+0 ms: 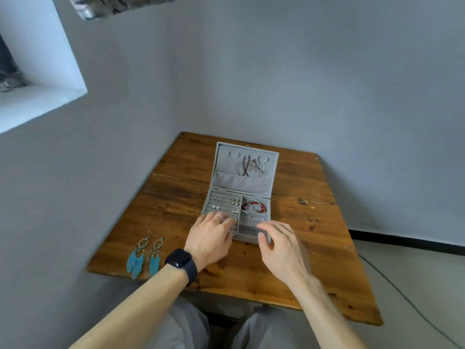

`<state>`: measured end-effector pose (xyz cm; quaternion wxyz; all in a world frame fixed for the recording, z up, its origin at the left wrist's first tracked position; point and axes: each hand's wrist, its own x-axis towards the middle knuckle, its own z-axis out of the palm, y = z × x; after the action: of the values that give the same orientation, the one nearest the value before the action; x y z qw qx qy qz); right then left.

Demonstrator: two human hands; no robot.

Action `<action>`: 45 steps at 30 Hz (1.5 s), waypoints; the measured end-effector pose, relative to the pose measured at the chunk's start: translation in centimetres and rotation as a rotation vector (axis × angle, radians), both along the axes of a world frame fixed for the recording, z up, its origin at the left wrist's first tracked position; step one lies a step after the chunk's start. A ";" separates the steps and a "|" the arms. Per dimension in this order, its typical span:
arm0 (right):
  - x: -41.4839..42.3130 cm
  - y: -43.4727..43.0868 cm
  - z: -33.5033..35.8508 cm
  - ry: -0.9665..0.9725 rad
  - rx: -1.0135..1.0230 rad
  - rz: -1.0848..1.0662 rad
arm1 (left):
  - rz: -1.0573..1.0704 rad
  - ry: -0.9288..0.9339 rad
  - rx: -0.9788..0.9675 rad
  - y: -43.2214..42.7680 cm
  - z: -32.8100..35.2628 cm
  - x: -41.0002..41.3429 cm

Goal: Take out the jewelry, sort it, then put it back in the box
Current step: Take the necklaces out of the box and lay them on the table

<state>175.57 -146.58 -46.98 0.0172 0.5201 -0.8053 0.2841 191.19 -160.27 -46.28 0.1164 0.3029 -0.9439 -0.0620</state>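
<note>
A grey jewelry box stands open in the middle of the wooden table. Necklaces hang inside its raised lid. Small earrings and rings sit in the left slots, and a red bracelet lies in the right compartment. My left hand, with a ring and a black watch, rests its fingers on the box's front left slots. My right hand touches the box's front right corner, thumb against the front wall. Two teal feather earrings lie on the table to the left.
The table stands in a corner between two grey walls. Its near edge is just above my knees. A window recess is up on the left. A thin cable runs over the floor on the right.
</note>
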 end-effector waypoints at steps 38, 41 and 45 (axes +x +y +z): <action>-11.5 -22.3 5.1 0.709 0.021 0.165 | 0.113 0.505 0.514 -19.5 3.8 -8.2; -11.4 -22.3 6.1 0.657 -0.056 0.194 | 0.116 0.498 0.486 -19.3 3.9 -8.0; -11.2 -21.8 9.0 0.475 -0.189 0.248 | 0.110 0.463 0.465 -18.9 4.3 -7.8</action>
<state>164.42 -168.39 -38.03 0.2189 0.6627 -0.6790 0.2280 183.44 -179.16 -41.96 0.2586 0.3496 -0.8353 -0.3364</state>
